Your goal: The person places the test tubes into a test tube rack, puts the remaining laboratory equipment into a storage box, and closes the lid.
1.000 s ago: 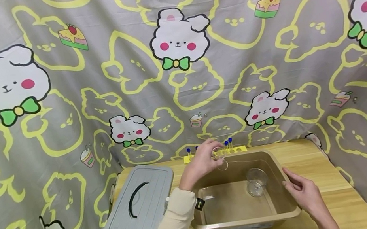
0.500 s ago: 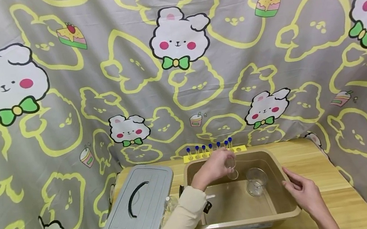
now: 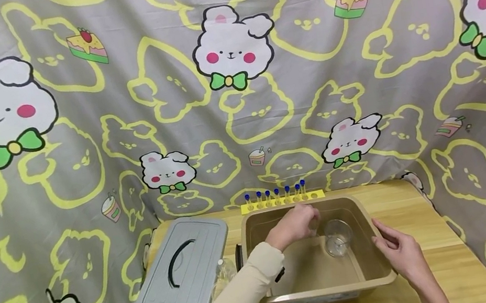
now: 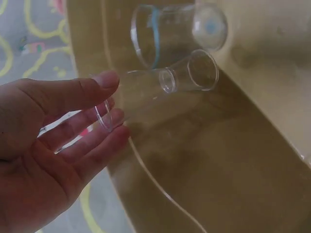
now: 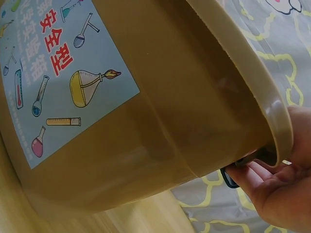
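Note:
My left hand (image 3: 296,222) reaches inside the brown plastic bin (image 3: 327,292). Its thumb and fingers pinch the rim of a clear vessel with a narrow waist and flared ends (image 4: 146,85), mostly hidden by the hand in the head view. Close beyond the vessel's far end stands a clear glass beaker (image 3: 338,237) at the bin's right back corner. On the bin's right side, my right hand (image 3: 404,250) holds the rim, with its fingers tucked beneath the edge in the right wrist view.
Left of the bin lies a grey lid (image 3: 186,272) with a black handle. A clear bottle (image 3: 224,271) stands between them, partly behind the left sleeve. Behind the bin, a yellow rack (image 3: 281,201) carries several blue-capped tubes. A patterned curtain (image 3: 260,111) encloses the table.
My left hand has moved right and down into the bin with the clear vessel, toward the beaker. My right hand stays at the rim.

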Demonstrator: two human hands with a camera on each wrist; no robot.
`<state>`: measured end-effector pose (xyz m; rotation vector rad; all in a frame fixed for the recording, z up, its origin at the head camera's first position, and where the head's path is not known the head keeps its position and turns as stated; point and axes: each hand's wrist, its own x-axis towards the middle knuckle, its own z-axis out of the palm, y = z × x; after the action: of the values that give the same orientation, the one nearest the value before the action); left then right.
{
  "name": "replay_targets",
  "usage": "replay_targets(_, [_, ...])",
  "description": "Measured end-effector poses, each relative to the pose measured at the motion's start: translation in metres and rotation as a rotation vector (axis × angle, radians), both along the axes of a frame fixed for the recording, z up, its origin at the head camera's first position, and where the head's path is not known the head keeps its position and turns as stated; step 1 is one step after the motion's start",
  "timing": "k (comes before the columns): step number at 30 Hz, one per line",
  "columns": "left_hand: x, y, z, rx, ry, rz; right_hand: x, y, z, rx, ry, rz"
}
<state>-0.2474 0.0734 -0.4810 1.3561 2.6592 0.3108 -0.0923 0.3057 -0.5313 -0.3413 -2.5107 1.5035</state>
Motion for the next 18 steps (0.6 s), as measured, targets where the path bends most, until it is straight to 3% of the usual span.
replay_targets(10, [-0.005, 0.01, -0.021, -0.01, 0.028, -0.048, -0.002, -0.001, -0.001, -0.028, 0.04, 0.005])
replay_targets(18, [0.002, 0.013, -0.035, -0.063, 0.107, -0.045, -0.001, -0.001, -0.003, -0.043, 0.056, 0.003])
